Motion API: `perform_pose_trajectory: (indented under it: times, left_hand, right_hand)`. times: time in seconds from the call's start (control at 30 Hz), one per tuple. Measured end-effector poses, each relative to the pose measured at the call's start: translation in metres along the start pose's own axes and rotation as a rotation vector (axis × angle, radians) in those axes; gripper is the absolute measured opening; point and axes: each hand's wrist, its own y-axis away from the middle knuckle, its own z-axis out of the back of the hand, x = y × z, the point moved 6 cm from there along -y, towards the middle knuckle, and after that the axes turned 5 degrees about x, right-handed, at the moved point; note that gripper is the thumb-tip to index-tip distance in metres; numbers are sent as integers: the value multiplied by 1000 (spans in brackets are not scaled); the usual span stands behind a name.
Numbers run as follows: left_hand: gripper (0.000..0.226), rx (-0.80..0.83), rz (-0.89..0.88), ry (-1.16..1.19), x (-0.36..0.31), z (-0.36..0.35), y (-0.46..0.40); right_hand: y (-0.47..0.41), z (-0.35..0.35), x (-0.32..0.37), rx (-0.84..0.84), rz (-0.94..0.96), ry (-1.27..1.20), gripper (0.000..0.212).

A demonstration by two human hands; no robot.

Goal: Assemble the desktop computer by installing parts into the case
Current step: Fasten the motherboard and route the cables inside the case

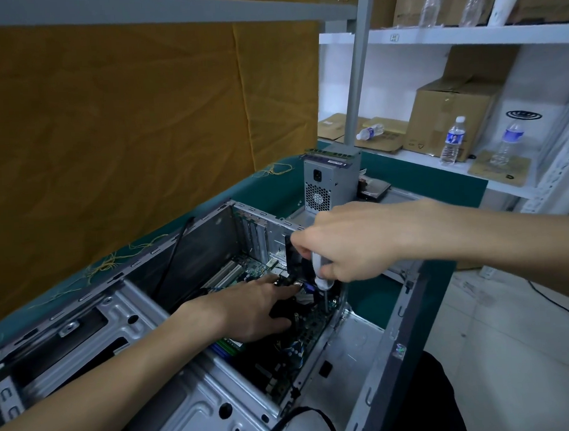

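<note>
- A yellow-brown cloth [109, 125] is hanging behind the bench on the far left, and loose yellow threads [109, 262] are lying on the green bench mat [389, 175] beside the case.
- The open computer case [117, 307] is lying on its side across the mat, its bare metal drive bays facing the camera at lower left and a black cable [177, 249] trailing over its far wall.
- The motherboard [282, 355] is sitting on the floor of the case, with white expansion slots [225, 276] showing near the rear panel.
- The left hand [251, 309] is reaching into the case, palm down and fingers stretched loosely, pressing on a dark part over the motherboard; what that part is cannot be told in the shadow.
- The right hand [356, 241] is coming in from the right above the case, its fingers curling tightly round the white handle of a screwdriver [320, 272], whose shaft is pointing down into the case just beside the left fingertips.
- A grey power supply [327, 184] is standing upright on the mat behind the case, outside it, with a memory stick [327, 153] lying on top.
- On the right, white shelves [464, 34] are holding cardboard boxes [451, 116] and several water bottles [452, 141].
</note>
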Motion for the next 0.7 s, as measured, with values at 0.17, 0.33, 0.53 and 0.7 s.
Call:
perform_pose_trajectory:
  times: [0.17, 0.33, 0.53, 0.7]
  left_hand:
    - [70, 1, 7, -1, -1, 0, 1]
    - [70, -1, 6, -7, -1, 1, 1]
    - [70, -1, -1, -10, -2, 2, 2]
    - [70, 5, 1, -12, -2, 1, 1]
  right_hand:
    - [2, -1, 1, 3, -32, 25, 38]
    - [4, -2, -2, -41, -3, -27, 25]
    - [12, -6, -11, 113, -18, -102, 34]
    - [9, -6, -12, 28, -28, -117, 28]
